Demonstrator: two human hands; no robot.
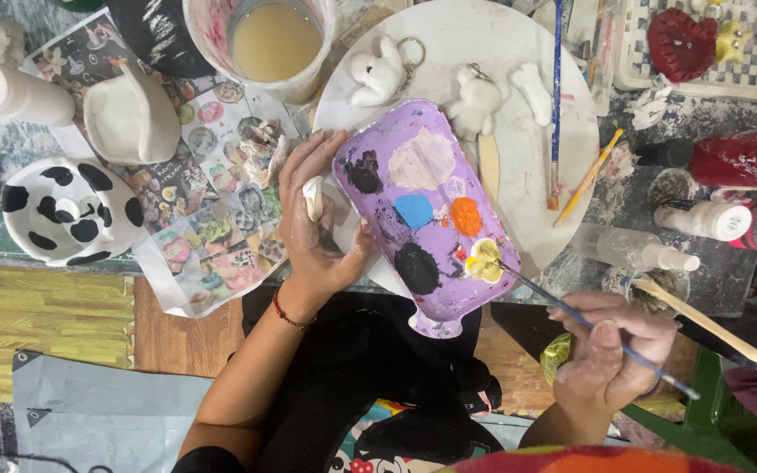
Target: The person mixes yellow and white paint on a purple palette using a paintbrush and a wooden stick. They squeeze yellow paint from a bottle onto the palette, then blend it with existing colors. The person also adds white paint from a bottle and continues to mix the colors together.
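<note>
Paint-spattered grey work table (633,188), crowded. On it: round white board (527,131) under a purple paint-daubed palette tray (427,210); white plastic cup of cloudy beige water (275,39); printed paper sheet with small pictures (221,201); white ceramic bowl with black spots (72,212); unpainted white plaster figure (130,118); white squeeze bottles (10,92); dark red bottle lying sideways (746,158); checkered tray (746,70).
</note>
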